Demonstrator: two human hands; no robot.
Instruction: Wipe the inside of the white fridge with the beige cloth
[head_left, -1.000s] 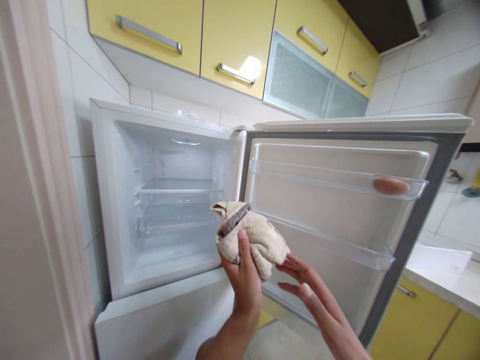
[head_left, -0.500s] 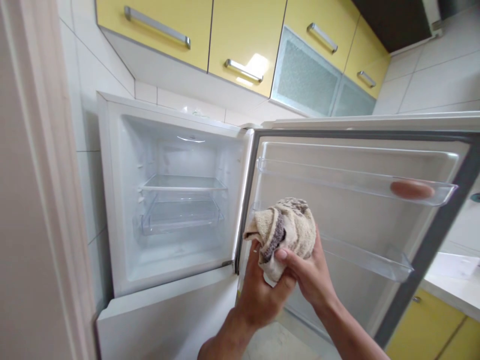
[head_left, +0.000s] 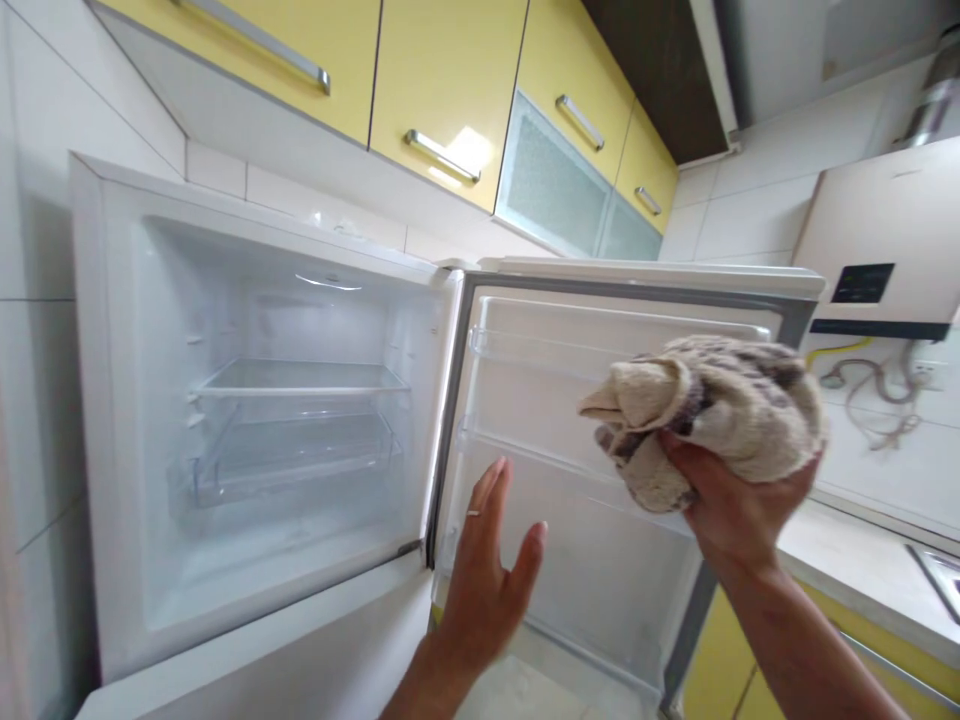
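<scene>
My right hand (head_left: 742,500) grips a bunched beige and dark-patterned towel (head_left: 720,410), raised in front of the fridge door (head_left: 570,560). My left hand (head_left: 487,570) holds nothing; its fingers are apart, a ring is on one of them, and it hovers before the inner side of the door. To the left stands the open fridge (head_left: 120,420), with a glass shelf (head_left: 300,377) and a clear drawer (head_left: 300,460) inside. The towel covers part of the door's upper clear rack (head_left: 532,350).
Yellow wall cabinets (head_left: 442,70) with metal handles hang above the fridge. At right are a white water heater (head_left: 892,230) with hoses below it, and a pale countertop (head_left: 847,560) over yellow lower cabinets.
My left hand has let go of the towel and opened. My right hand has carried the towel to the right, where it now hides the brown egg-shaped thing's spot. The view has turned right.
</scene>
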